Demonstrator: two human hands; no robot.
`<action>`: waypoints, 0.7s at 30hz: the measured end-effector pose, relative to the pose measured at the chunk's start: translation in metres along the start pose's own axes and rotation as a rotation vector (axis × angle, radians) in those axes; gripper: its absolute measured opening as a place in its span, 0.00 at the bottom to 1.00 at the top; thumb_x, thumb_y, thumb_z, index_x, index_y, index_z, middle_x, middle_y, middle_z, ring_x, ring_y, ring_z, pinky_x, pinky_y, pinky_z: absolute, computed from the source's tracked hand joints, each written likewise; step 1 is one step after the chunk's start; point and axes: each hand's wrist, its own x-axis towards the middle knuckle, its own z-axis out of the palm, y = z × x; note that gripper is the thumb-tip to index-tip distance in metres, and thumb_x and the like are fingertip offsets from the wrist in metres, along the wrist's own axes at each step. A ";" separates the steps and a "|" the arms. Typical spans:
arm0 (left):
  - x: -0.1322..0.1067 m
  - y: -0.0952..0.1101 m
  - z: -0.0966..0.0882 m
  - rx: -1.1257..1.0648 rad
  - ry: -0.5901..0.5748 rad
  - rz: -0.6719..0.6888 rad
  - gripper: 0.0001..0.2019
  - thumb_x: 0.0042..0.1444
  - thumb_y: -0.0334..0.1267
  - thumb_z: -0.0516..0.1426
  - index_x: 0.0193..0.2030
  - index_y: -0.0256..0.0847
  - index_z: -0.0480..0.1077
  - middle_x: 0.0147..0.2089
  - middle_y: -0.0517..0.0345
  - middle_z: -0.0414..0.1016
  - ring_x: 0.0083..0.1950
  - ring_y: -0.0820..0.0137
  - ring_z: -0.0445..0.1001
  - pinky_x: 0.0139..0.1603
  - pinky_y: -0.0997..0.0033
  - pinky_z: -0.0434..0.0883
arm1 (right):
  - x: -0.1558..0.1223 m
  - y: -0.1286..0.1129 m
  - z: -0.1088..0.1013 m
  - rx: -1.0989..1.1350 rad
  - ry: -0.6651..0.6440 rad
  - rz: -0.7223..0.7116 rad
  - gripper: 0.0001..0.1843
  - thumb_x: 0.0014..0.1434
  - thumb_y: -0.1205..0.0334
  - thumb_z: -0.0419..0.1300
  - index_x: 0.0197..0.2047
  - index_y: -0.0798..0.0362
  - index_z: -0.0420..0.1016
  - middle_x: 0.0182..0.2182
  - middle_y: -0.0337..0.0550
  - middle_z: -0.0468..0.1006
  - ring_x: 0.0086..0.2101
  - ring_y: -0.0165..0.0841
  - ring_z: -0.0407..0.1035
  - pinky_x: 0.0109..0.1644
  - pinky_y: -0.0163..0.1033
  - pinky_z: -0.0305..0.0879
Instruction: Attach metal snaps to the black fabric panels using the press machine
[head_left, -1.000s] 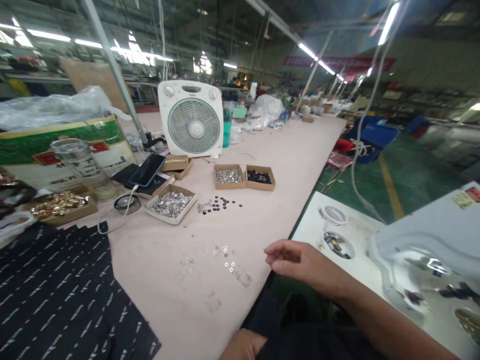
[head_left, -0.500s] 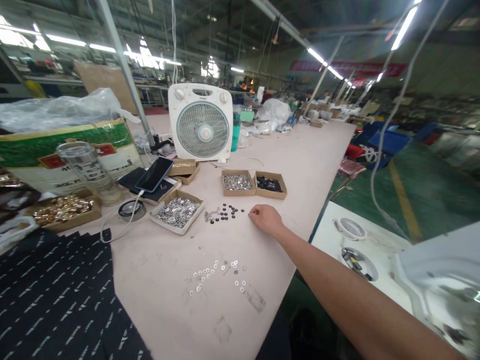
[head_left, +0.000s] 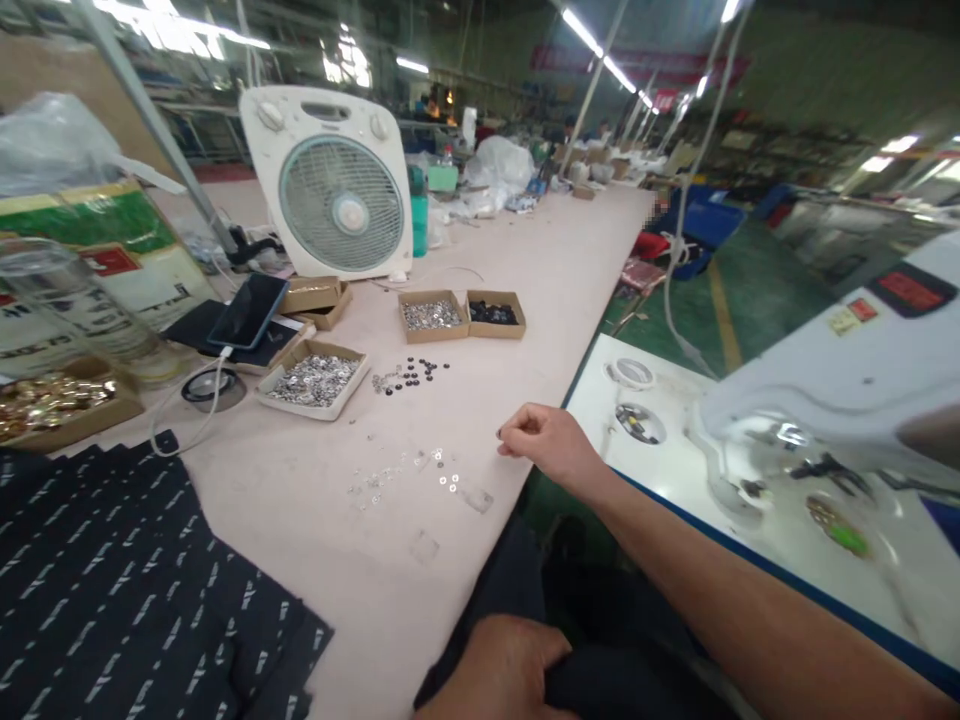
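My right hand (head_left: 551,445) is over the table's right edge, thumb and forefinger pinched. A tiny dark piece, seemingly a black snap button (head_left: 500,435), shows at its fingertips. At the bottom, my left hand (head_left: 499,665) is against dark cloth (head_left: 607,675); its fingers are mostly hidden, so I cannot tell what it holds. Loose black snap buttons (head_left: 412,377) lie beyond the right hand, beside small clear pieces (head_left: 384,381). Silver snap parts (head_left: 442,480) are scattered closer to me.
Boxes of silver parts (head_left: 319,380) and black parts (head_left: 495,314) stand on the table (head_left: 300,520). A fan (head_left: 345,215) and phone (head_left: 249,312) are behind. Dark printed fabric (head_left: 112,590) lies left; a white machine (head_left: 847,390) stands right.
My right hand has drawn back toward me, away from the black buttons, still pinched. My left hand has come into view at the bottom. The view has turned right and down.
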 end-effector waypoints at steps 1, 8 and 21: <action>-0.001 0.002 0.002 0.067 0.015 0.020 0.03 0.51 0.33 0.61 0.32 0.39 0.71 0.29 0.64 0.72 0.31 0.73 0.71 0.25 0.76 0.58 | -0.033 0.009 -0.002 0.125 -0.034 0.038 0.05 0.56 0.61 0.61 0.32 0.52 0.75 0.28 0.40 0.83 0.32 0.33 0.78 0.36 0.33 0.69; -0.016 0.012 0.019 0.673 0.078 0.557 0.10 0.47 0.31 0.57 0.38 0.42 0.70 0.34 0.60 0.75 0.35 0.67 0.73 0.35 0.67 0.61 | -0.221 0.043 -0.002 0.400 0.001 0.296 0.06 0.53 0.60 0.66 0.34 0.53 0.77 0.28 0.39 0.82 0.30 0.32 0.75 0.34 0.34 0.69; -0.029 0.006 0.052 0.911 0.180 1.014 0.13 0.58 0.31 0.49 0.47 0.35 0.69 0.34 0.52 0.73 0.33 0.65 0.67 0.32 0.62 0.57 | -0.307 0.036 -0.011 0.347 0.090 0.164 0.06 0.57 0.68 0.64 0.38 0.48 0.80 0.33 0.36 0.84 0.34 0.31 0.78 0.41 0.33 0.73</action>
